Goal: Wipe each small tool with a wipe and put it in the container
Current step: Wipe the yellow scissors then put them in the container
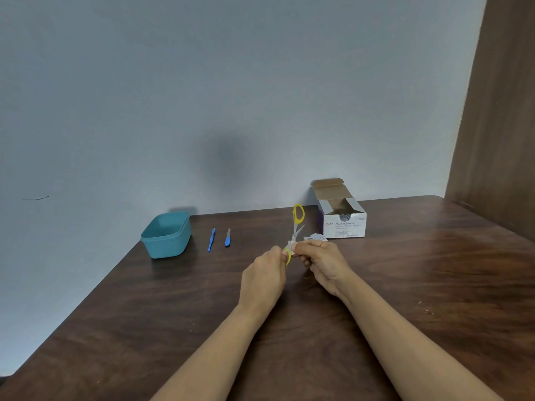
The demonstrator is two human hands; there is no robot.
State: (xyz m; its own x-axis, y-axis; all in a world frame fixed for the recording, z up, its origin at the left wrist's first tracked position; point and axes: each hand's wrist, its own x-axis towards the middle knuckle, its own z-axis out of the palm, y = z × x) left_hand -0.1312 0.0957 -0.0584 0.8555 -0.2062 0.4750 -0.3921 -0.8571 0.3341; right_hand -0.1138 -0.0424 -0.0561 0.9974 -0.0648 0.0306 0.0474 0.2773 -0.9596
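The scissors (295, 233) are held up over the table (405, 285), blades spread. The left hand (265, 273) grips the lower yellow handle, and the right hand (321, 261) pinches a white wipe (291, 245) against the metal just below the pivot. The main risk, as I judge it, is the bare blade tip that juts up and to the right. If the handles swing together while the right fingertips sit near the pivot, they could get nipped, and a thin damp wipe gives little cover (the upper handle hangs free, so nothing stops it swinging). A one-handle grip could also let the scissors twist and drop. The container (168, 246) stands well to the left, past two blue tools, one slim (211, 240) and one stubby (227, 238), so a careless carry across could knock them. A torn wrapper (315, 237) lies by the swab box (343, 221).
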